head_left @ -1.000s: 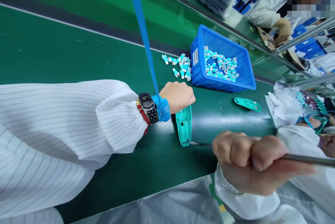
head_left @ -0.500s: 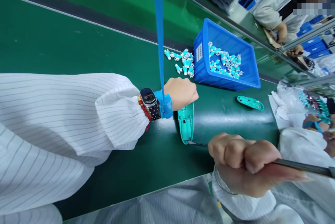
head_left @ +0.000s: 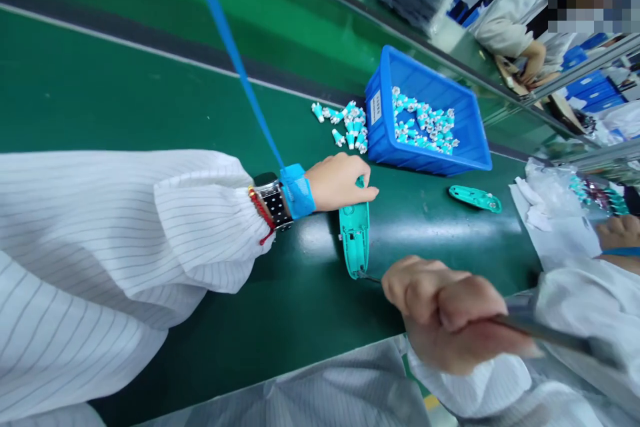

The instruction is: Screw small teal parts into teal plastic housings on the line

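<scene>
Using the blue bin (head_left: 383, 130) as reference for all positions. The teal shell (head_left: 355, 240) lies on the green work surface (head_left: 150, 107), on the wearer's side of the bin and a little left of it, its open interior facing up, its long axis running toward the wearer.

Left hand (head_left: 343, 182): fingers curled nearly closed about the shell's bin-side end, a patch of teal visible between thumb and forefinger; fingertips partly hidden, firmness of hold cannot be told. Wrist carries a blue strap (head_left: 299, 192), a dotted watch band (head_left: 276, 204) and a red bracelet (head_left: 263, 210).

Right hand (head_left: 445, 314): closed in a fist around a slender metal tool (head_left: 545, 334), farther from the bin than the shell. Tool tip meets the shell's end away from the bin; rear portion blurred, type uncertain.

Surroundings: loose teal-and-white parts (head_left: 353, 130) clustered just left of the bin, similar pieces (head_left: 430, 119) inside it. A second teal shell (head_left: 475, 198) rests near the bin's right-hand end, wearer's side. Clear plastic (head_left: 555, 194) sits farther right of the bin. Beyond the bin, to its right: a co-worker's hand (head_left: 535, 60).
</scene>
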The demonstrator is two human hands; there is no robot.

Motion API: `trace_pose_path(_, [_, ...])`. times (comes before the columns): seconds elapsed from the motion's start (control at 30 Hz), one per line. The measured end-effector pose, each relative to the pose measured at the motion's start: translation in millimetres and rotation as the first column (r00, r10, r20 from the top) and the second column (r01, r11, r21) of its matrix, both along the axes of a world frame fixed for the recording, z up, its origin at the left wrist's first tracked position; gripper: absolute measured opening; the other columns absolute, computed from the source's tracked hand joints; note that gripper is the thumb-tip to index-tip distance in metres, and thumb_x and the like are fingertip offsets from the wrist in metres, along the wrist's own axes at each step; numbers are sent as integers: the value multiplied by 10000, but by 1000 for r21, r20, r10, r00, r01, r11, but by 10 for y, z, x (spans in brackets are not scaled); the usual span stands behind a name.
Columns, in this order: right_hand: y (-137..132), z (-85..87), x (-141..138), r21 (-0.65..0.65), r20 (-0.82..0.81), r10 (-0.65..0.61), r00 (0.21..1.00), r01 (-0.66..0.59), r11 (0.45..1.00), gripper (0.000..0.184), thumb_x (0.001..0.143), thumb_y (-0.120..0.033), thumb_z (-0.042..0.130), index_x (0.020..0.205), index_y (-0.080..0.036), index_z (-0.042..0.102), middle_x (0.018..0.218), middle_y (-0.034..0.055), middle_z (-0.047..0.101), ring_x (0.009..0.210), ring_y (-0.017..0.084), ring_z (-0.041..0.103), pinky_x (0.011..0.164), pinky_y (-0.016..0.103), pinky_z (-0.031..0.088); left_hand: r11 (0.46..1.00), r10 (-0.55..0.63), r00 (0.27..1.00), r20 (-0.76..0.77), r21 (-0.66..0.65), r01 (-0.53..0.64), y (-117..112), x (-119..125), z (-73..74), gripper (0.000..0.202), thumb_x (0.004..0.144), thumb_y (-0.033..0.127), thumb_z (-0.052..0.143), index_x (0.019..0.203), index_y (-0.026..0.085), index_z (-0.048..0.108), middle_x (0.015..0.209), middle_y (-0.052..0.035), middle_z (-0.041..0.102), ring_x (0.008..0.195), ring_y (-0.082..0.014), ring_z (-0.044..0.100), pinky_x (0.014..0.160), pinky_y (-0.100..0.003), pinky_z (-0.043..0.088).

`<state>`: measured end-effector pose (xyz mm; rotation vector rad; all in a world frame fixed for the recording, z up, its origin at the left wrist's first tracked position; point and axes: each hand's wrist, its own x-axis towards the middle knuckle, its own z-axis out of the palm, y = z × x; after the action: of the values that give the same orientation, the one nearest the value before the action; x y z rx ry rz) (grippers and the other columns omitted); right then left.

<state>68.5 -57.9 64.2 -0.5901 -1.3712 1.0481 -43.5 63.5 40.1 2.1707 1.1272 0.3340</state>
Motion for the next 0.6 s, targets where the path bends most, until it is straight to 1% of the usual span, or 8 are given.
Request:
trace_pose_path(0.07, [8, 1, 52, 12, 32, 30, 999, -31, 999, 429, 911, -445, 373, 575, -193, 288, 446, -79, 193, 318, 37, 178, 343, 187, 224, 998, -40, 997, 59, -37, 42, 32, -23, -42, 308, 775, 429, 523, 737, 150, 646, 597, -3, 573, 560, -116, 477, 519, -234, 266])
trace_pose_path(0.13, [101, 69, 135, -78, 107, 28, 994, -20, 997, 372, 924, -436, 339, 633, -206, 375, 462, -75, 243, 340, 51, 207, 361, 198, 239, 998, -38, 996, 84, -50, 43, 51, -39, -86, 329, 777, 450, 524, 726, 147, 641, 569, 10, 548, 529, -102, 440, 501, -231, 247])
trace_pose_path(0.2, [302, 180, 216, -155, 319, -27, 947, 80, 985, 274, 920, -386, 379, 716, -215, 446, 507, -61, 335, 389, 70, 288, 404, 218, 279, 998, -46, 994, 101, -49, 51, 56, -48, -121, 326, 773, 451, 534, 723, 146, 638, 564, 15, 541, 527, -99, 433, 503, -229, 251])
trace_pose_path(0.23, [440, 229, 241, -145, 460, -66, 885, 148, 978, 205, 906, -341, 426, 754, -212, 469, 545, -51, 388, 425, 78, 341, 436, 227, 305, 997, -62, 992, 114, -48, 68, 55, -52, -135, 324, 770, 449, 542, 720, 143, 636, 567, 16, 543, 532, -100, 439, 511, -227, 263])
trace_pose_path(0.3, [761, 270, 237, -99, 725, -50, 687, 175, 980, 87, 875, -245, 478, 806, -194, 493, 615, -31, 478, 508, 94, 443, 510, 239, 358, 991, -109, 980, 167, -61, 121, 56, -59, -158, 323, 762, 444, 558, 709, 134, 631, 588, 10, 566, 554, -106, 469, 538, -224, 306])
trace_pose_path(0.43, [1340, 73, 34, 77, 982, -102, 156, 161, 984, 59, 835, -164, 504, 856, -144, 556, 720, 31, 571, 673, 160, 535, 623, 275, 395, 964, -164, 908, 386, -135, 231, 85, -85, -213, 270, 738, 387, 607, 770, 121, 638, 781, -30, 653, 754, -153, 569, 694, -242, 409])
trace_pose_path(0.5, [1519, -76, -91, 121, 991, -131, 40, 187, 975, 94, 820, -197, 544, 866, -119, 568, 792, 84, 596, 759, 207, 549, 666, 305, 406, 943, -169, 874, 455, -182, 278, 109, -108, -240, 280, 703, 381, 652, 795, 117, 641, 840, -43, 661, 828, -172, 576, 761, -263, 422])
trace_pose_path(0.6, [1675, -235, -214, 144, 989, -150, 13, 216, 966, 129, 810, -186, 554, 896, -93, 578, 886, 145, 601, 847, 254, 554, 717, 346, 417, 891, -149, 865, 480, -315, 328, 131, -155, -246, 325, 626, 402, 724, 760, 117, 641, 782, -29, 654, 773, -168, 576, 725, -271, 438])
